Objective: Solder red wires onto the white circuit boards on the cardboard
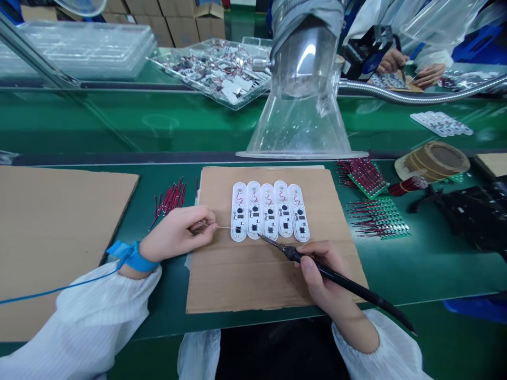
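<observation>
My left hand (178,232) pinches a thin solder wire (224,227), whose end reaches the leftmost of several white oblong circuit boards (239,211). The boards stand side by side on a brown cardboard sheet (269,285). My right hand (320,274) holds a black soldering iron (317,265) like a pen. Its metal tip rests at or very near the lower edge of the second board (254,211). A blue antistatic wrist strap (132,257) circles my left wrist, and its cord runs off to the left.
A clear fume hood (301,111) stands beyond the boards. Green boards with red-sleeved pins (362,177) lie to the right, and loose red pins (168,198) to the left. A parts tray (209,71) sits behind. A co-worker's hands (407,66) work at the far right.
</observation>
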`<action>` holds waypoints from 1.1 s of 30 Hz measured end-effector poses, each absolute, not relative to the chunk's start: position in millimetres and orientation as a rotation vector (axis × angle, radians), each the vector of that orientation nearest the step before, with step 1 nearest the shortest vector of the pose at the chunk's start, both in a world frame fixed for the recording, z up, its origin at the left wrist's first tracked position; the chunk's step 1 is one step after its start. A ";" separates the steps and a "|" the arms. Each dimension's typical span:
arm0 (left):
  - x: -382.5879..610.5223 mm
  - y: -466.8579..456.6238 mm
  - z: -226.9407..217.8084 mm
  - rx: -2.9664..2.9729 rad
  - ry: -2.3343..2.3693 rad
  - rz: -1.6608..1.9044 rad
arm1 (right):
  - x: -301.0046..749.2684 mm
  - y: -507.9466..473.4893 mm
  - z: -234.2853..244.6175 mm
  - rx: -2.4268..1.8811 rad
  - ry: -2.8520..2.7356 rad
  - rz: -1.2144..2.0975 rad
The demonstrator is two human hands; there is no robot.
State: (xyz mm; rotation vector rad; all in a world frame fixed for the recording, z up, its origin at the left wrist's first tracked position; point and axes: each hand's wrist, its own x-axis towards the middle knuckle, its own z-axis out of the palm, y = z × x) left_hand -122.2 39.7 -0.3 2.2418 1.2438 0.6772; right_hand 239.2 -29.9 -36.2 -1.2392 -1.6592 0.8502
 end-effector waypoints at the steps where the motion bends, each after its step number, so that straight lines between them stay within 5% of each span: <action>1: -122.2 39.6 -0.4 2.240 1.247 0.676 | 239.8 -30.5 -37.2 -1.247 -1.644 0.846; 33: -120.8 38.4 0.3 2.222 1.272 0.617 | 239.3 -28.6 -37.0 -1.255 -1.629 0.843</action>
